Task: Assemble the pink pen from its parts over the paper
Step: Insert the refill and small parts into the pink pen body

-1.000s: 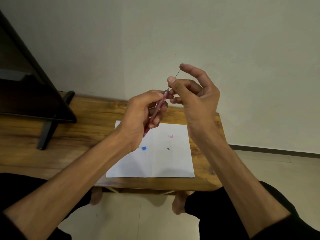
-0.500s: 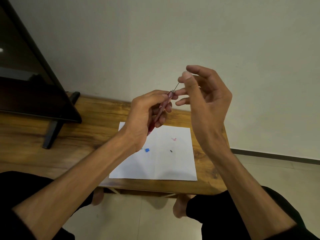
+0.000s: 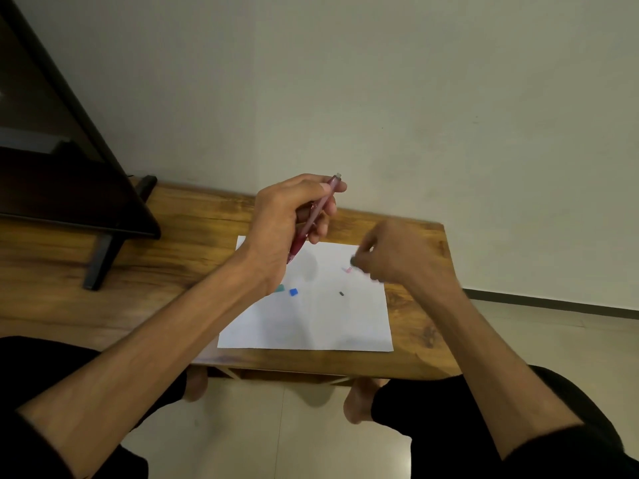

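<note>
Wooden table [image 3: 145, 271] against a plain wall carries the paper [image 3: 311, 326]; above its far edge the left hand [image 3: 294, 216] grips the pink pen [image 3: 316, 216], long axis tilted, open end up and away, tip down toward the wrist. The right hand [image 3: 397, 254], blurred, hovers over the small pink part [image 3: 346, 270] with fingers curled, though whether they pinch anything cannot be told. Likely step: fetching the next piece, which calls for a fine pinch and lining it up with the barrel's top.

Domestic interior, most likely a living room. Indicators: a low wooden table [image 3: 415, 340] with visible grain set against a plain painted wall [image 3: 380, 81], a dark flat screen [image 3: 52, 150] on a black stand [image 3: 103, 257] at the left end of the table, and a pale tiled floor [image 3: 276, 426] with a dark skirting strip [image 3: 553, 302]. The person sits with bare feet [image 3: 359, 399] under the table edge.
</note>
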